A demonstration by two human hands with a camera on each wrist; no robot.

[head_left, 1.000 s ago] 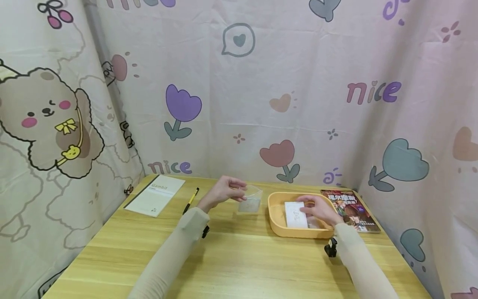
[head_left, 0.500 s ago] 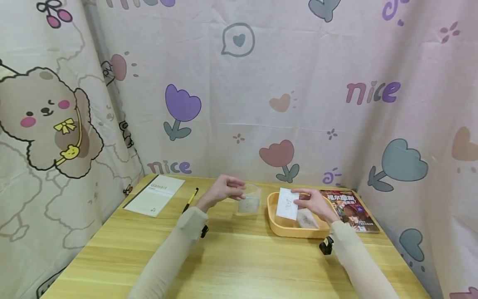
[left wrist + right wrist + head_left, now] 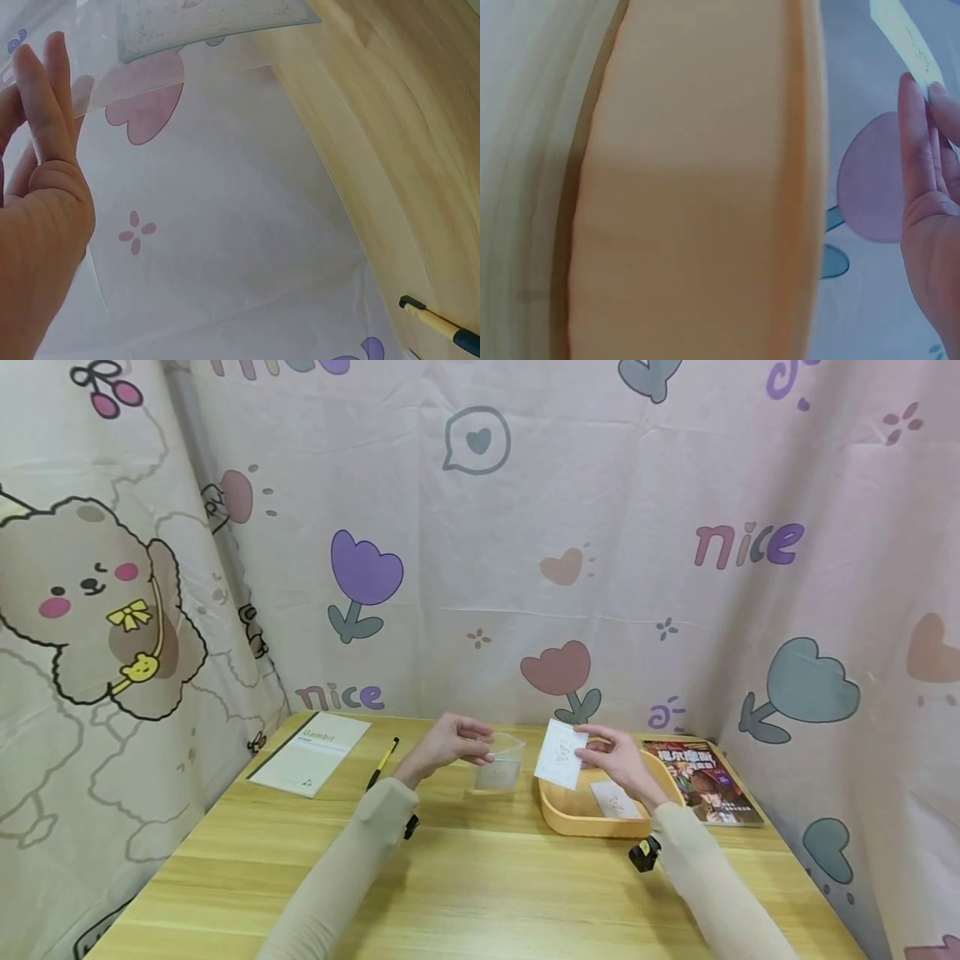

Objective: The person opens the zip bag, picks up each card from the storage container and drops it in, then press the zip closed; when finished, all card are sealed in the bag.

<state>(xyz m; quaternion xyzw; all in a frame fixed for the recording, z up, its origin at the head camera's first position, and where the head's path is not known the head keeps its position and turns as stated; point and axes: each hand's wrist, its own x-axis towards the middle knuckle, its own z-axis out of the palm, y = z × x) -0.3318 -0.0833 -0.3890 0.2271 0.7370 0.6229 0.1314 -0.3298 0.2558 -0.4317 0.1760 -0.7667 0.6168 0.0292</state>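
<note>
Small white printed card [image 3: 560,754] pinched in the right hand [image 3: 619,762] — just right of the open clear plastic bag [image 3: 501,761] gripped by the left hand [image 3: 444,746].

Pale pink curtain [image 3: 615,502] all around, printed with purple, pink and grey-blue tulips, hearts, a beige bear with a yellow bow, and the word "nice" in pink and purple. Light yellow wood grain on the bench [image 3: 480,885]. Orange-yellow tray [image 3: 558,814]. White card [image 3: 560,754] with faint grey marks. Clear, colourless cup [image 3: 501,762]. White notebook [image 3: 311,751] with dark spine. Black and yellow pen [image 3: 382,762]. Red, colourful book cover [image 3: 705,781]. Beige sleeves [image 3: 337,877].
</note>
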